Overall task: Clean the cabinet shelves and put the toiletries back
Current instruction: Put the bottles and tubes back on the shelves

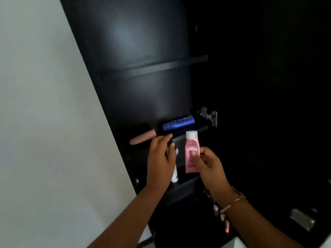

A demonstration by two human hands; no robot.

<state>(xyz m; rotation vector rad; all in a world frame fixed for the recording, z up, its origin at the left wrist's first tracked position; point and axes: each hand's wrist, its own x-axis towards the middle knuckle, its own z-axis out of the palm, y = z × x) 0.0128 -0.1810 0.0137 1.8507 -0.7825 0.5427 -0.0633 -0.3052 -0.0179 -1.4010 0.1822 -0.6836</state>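
While the right hand pinches a pink tube upright, cap up, before the cabinet, the left hand curls around a white tube. On the shelf behind them lie a blue bottle and a beige tube.

Upright pink tube held cap-up, white tube gripped, blue bottle, peach bottle lying on shelf

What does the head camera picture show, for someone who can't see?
Right hand holds a pink tube before a dark cabinet; left hand holds a white tube. A blue bottle and beige tube lie on the shelf.
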